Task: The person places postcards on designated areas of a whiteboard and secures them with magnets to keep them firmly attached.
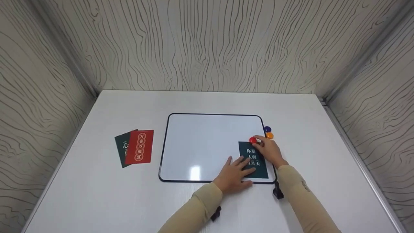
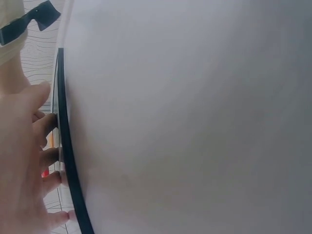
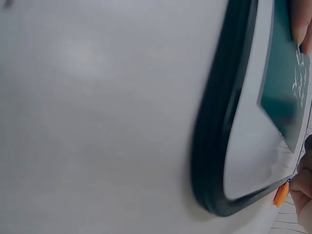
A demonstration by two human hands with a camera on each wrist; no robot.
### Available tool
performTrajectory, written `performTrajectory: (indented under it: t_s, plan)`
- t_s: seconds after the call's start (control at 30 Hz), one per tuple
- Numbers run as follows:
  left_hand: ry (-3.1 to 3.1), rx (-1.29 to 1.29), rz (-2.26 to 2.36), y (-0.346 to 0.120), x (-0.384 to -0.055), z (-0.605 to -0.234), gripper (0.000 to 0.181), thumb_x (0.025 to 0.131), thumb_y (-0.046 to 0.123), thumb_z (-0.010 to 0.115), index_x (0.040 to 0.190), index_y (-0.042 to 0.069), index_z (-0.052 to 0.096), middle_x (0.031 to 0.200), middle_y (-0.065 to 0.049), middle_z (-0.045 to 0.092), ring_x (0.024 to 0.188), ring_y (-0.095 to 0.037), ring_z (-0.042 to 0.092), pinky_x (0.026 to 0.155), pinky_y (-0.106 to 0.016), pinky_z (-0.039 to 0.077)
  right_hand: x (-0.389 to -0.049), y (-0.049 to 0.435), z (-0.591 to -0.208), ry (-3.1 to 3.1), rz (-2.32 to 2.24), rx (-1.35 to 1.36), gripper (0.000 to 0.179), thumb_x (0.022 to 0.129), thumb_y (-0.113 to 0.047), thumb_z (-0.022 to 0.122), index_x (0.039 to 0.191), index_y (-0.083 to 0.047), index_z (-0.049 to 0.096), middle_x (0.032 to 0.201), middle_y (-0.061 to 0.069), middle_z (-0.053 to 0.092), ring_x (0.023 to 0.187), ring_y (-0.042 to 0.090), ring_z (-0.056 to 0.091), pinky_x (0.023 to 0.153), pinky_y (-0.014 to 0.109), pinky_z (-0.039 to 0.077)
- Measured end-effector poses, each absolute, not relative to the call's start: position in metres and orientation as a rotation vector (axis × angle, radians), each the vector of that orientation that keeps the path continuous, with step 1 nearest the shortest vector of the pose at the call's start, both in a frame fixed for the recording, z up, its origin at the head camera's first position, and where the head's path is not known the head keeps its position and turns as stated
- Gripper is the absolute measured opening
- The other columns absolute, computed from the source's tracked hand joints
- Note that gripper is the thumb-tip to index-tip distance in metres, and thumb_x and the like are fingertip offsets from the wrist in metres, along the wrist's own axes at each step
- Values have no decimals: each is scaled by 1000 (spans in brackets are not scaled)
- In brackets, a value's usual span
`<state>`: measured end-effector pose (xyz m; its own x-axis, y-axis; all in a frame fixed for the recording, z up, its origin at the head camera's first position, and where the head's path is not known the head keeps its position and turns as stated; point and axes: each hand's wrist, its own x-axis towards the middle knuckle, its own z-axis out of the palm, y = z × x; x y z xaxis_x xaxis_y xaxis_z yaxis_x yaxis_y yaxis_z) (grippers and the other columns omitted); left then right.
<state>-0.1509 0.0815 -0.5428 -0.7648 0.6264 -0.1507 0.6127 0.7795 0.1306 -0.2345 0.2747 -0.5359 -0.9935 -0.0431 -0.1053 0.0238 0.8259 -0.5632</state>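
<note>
A dark green card (image 1: 261,172) with white characters lies on the right part of a black-rimmed whiteboard (image 1: 203,142). My left hand (image 1: 233,176) rests on the card's lower left with fingers spread straight. Thumb and fingers of my right hand (image 1: 269,150) pinch a round red magnet (image 1: 252,140) at the card's top edge. Whether the magnet touches the card cannot be told. In the left wrist view, my left hand (image 2: 19,161) shows at the board's rim. The right wrist view catches the green card (image 3: 282,97) beside the board's dark corner.
Purple (image 1: 267,129) and orange (image 1: 269,135) round magnets sit by the board's right edge, just beyond my right hand. Left of the board, a red card (image 1: 139,147) partly covers another green card (image 1: 122,147). Wood-patterned panels enclose the white table (image 1: 97,194).
</note>
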Motion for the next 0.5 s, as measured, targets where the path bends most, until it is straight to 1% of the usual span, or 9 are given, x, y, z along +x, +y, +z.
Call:
performTrajectory:
  t_s: [0.23,0.4,0.5]
  plan:
    - [2794,995,106,80,-151,-544,54,95,65,36,146,49,28,162,13,23,152,-16,22,124,-48,23,-235,273,-538,2888,-881,3,43,95,-23,61,136,-13,55,82,10,61,73,17,52,71,25,45]
    - [2797,1000,89,80,-151,-543,54,95,65,36,146,49,29,161,12,25,152,-15,22,123,-47,24,-236,271,-539,2900,-872,-9,42,94,-23,61,135,-13,56,78,10,58,70,17,51,68,26,42]
    - [2800,1009,82,80,-151,-542,54,95,65,36,146,48,30,161,12,26,152,-15,23,123,-48,25,-237,270,-541,2892,-858,0,42,94,-23,61,134,-12,56,77,10,57,70,17,51,68,26,42]
